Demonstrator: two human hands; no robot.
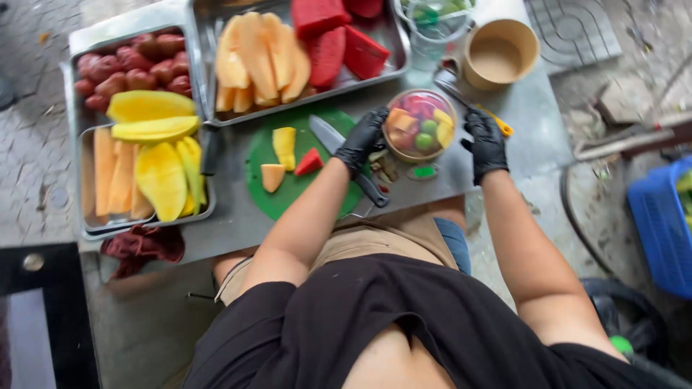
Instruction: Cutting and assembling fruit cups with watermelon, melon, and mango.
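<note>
I see both hands in black gloves around a clear plastic cup (419,124) with a domed lid, standing on the grey metal table (238,223) just right of the green cutting board (288,194). The cup is packed with mixed fruit chunks: orange, yellow, red-pink and a couple of green round pieces, all visible through the dome. My left hand (362,139) has fingers curled against the cup's left side, grasping it. My right hand (485,142) sits at the cup's right edge, fingers bent; I can't tell if it's actually gripping the cup or only touching it. A knife (346,162) lies across the board's right side, blade up-left, black handle running under the left wrist. On the board: a yellow piece, an orange piece, a red wedge. Metal trays of sliced melon, watermelon, mango and red fruits sit behind and to the left. A brown paper bowl (502,52) stands behind the cup.
</note>
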